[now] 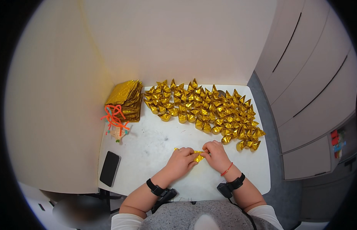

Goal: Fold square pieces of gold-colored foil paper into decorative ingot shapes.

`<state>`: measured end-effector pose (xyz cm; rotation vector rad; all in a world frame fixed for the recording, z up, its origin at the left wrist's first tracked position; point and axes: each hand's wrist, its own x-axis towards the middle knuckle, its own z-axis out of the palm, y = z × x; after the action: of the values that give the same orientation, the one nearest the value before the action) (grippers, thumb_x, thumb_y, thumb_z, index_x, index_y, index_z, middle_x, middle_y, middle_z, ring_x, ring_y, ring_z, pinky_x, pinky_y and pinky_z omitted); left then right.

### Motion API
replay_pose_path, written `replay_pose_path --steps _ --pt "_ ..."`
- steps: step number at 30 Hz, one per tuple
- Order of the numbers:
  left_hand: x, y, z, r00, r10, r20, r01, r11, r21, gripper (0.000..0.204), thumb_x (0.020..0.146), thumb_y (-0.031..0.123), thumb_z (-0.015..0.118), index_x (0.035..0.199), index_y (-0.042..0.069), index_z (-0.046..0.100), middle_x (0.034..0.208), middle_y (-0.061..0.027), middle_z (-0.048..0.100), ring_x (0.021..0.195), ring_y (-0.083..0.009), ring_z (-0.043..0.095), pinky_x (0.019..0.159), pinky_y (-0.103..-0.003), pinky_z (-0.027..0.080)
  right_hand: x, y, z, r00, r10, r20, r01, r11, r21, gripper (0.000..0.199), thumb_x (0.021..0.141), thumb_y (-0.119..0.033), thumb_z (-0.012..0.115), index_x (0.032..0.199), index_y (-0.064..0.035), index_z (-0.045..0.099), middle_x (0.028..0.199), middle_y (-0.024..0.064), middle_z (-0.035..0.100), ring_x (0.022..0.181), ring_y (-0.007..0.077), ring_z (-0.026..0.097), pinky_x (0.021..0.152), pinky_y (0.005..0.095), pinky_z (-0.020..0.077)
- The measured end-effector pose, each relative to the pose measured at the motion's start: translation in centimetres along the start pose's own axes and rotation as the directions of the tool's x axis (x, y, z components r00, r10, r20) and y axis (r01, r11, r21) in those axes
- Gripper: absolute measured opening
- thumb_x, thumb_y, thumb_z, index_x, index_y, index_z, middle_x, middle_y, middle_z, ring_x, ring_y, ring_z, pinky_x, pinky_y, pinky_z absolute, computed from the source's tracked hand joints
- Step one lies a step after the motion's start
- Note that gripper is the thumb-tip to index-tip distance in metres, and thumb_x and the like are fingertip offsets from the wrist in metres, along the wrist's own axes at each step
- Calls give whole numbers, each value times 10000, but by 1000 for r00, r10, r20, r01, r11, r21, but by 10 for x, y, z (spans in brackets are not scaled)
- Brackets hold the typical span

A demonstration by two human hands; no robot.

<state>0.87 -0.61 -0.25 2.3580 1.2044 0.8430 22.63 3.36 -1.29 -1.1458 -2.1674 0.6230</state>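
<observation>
**Gold foil piece pinched between both hands at the near-centre of the table**

You hold a small gold foil piece (198,156) just above the white table (155,149), a little in from its near edge and about midway between its left and right edges. Judged by its look, the sheet is very light, thin and creases readily; it would likely crush or tear under a hard squeeze, and its shiny face may slip. Take it at the folded edges and corners, with fingertips only.

Your left hand (181,160) is closed on the piece's left end, fingers curled, wrist low. Your right hand (215,154) pinches the right end, knuckles up. Both forearms come in from the near edge, angled inward.

Finished gold folded shapes (203,111) fill the far right of the table; a stack of gold sheets (126,99) stands at the far left corner, a dark phone (109,168) at the near left.
</observation>
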Motion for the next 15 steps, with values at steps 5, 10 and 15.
replay_pose_path --steps 5,10,15 --pt "-2 0 1 999 -32 -2 32 999 0 379 777 155 841 1135 72 752 1030 -91 679 896 -292 654 770 -414 533 -1 -19 -4 1000 2 17 0 993 -119 302 784 -190 832 979 -107 618 922 52 621 932 282 571 844 427 400" --pt "-1 2 1 997 -80 9 80 996 -33 454 739 143 874 1169 68 748 1049 -99 670 921 -290 654 782 -404 532 -6 -20 -3 996 80 -40 -86 979 -187 341 766 -244 846 998 -122 627 970 52 618 987 288 566 857 441 380" --pt "-1 2 0 994 -109 27 110 992 -54 482 727 149 880 1181 65 742 1045 -106 664 928 -299 656 807 -404 537 -10 -12 -4 984 167 -68 -177 965 -191 287 765 -219 841 962 -144 646 956 31 615 978 282 573 861 444 402"
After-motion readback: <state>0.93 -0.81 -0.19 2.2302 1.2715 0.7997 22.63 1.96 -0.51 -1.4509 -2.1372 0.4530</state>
